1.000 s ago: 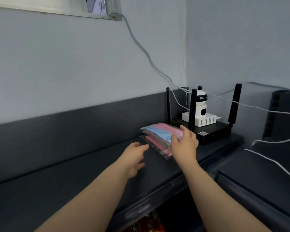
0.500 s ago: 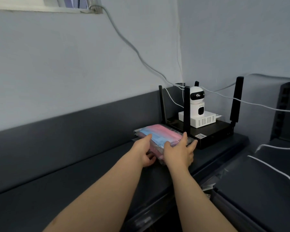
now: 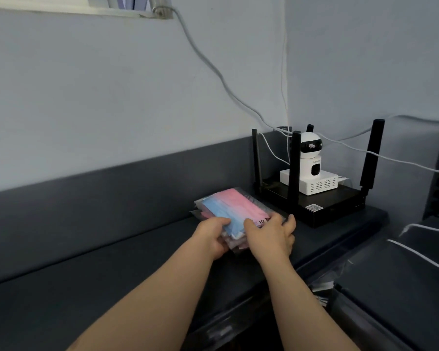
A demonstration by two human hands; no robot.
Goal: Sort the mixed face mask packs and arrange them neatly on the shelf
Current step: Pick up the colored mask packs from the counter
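A stack of clear-wrapped face mask packs (image 3: 232, 207), pink and blue on top, lies on the dark shelf top (image 3: 112, 274) beside a router. My left hand (image 3: 213, 234) grips the stack's near left edge, thumb on top and fingers curled underneath. My right hand (image 3: 271, 236) holds the near right edge, fingers spread over the top pack's corner. The lower packs are mostly hidden under the top one and my hands.
A black router (image 3: 325, 206) with tall antennas stands right of the stack, carrying a white box and a small white camera (image 3: 311, 158). White cables (image 3: 213, 72) run along the wall. A second dark surface (image 3: 403, 287) lies lower right.
My left hand reached forward from the open shelf to the stack's left edge and took hold. My right hand slid down onto the near right corner. The view moved closer.
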